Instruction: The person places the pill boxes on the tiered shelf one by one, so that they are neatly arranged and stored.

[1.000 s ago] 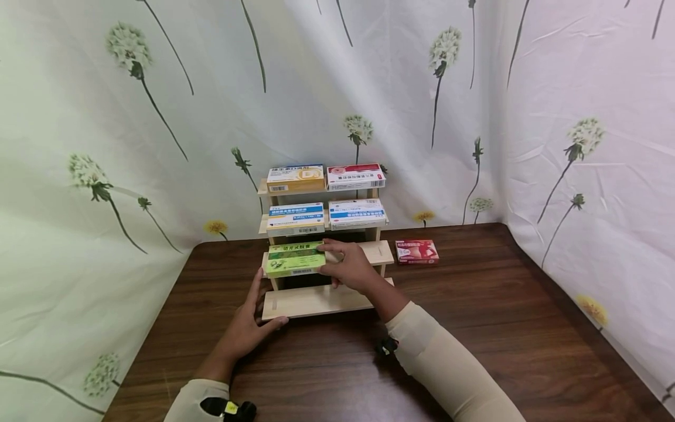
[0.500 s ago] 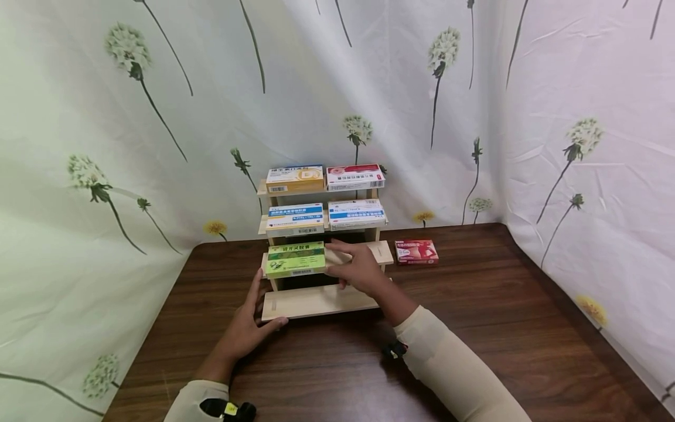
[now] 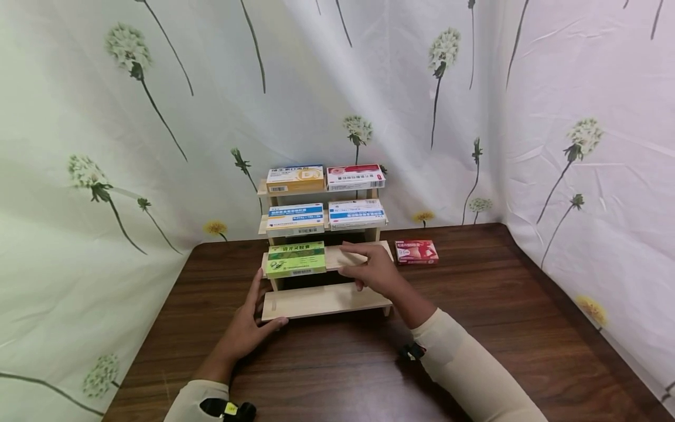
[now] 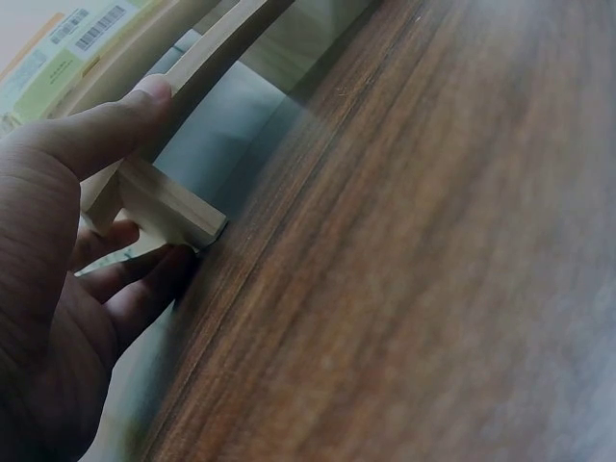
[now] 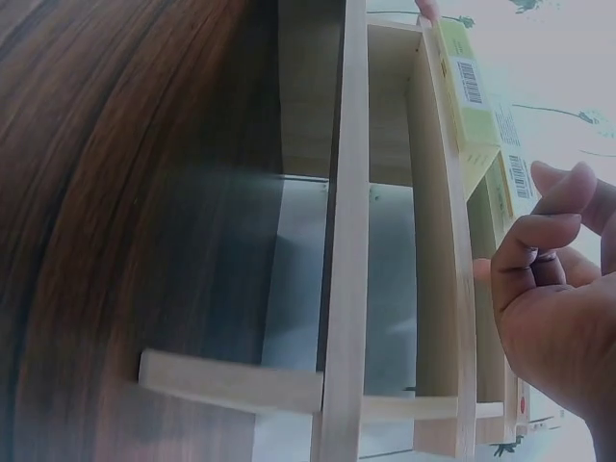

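A tiered wooden rack [image 3: 327, 300] stands on the table. At its lower left corner, my left hand [image 3: 244, 329] grips it; the left wrist view shows the thumb on the front board's edge and the fingers round the side by the leg [image 4: 178, 204]. A green medicine box [image 3: 296, 259] lies at the left of the second tier from the bottom. To the right of that box, over the same tier, is my right hand [image 3: 373, 269]. It holds nothing, its fingers loosely bent and apart from the box, as the right wrist view [image 5: 553, 260] also shows.
On the tier above lie two blue-and-white boxes [image 3: 295, 219], side by side. The top tier bears a yellow-and-white box [image 3: 295, 178] and a red-and-white box [image 3: 355, 177]. A red box [image 3: 416, 251] lies on the brown table [image 3: 327, 375], right of the rack. Patterned cloth [image 3: 316, 70] hangs behind.
My right hand has let go of the green box's right end and drawn away to the right. The box stays on its tier, and my left hand keeps its place.
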Available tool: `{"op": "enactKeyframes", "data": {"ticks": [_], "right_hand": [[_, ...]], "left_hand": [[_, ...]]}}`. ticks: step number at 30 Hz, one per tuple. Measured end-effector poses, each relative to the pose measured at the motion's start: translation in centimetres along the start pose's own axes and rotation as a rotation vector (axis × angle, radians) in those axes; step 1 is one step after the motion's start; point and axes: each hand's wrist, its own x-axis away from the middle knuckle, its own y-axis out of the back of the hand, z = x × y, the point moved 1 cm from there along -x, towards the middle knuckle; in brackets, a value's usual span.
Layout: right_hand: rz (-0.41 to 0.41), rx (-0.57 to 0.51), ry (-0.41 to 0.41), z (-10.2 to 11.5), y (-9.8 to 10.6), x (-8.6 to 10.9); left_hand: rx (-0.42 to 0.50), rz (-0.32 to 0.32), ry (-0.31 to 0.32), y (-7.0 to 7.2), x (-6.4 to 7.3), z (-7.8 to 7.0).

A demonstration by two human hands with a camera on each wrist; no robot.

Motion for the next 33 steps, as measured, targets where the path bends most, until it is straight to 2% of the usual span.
{"op": "enactKeyframes", "data": {"ticks": [7,16,27,33], "right_hand": [[0.006,0.023,-0.003,-0.4,1.0,0.6],[0.005,0.032,-0.002,0.1,2.8,1.8],[-0.043,0.099,0.012,-0.1,5.8,3.3],[-0.1,0.133,0.035,-0.1,7.3,3.9]], "left_hand": [[0.002,0.003,0.005,0.0,0.0,-0.2],[0.003,0.0,-0.004,0.0,0.0,-0.1],[0.007,0.002,-0.008,0.0,0.0,0.1],[0.007,0.001,-0.013,0.1,0.0,0.2]]}}
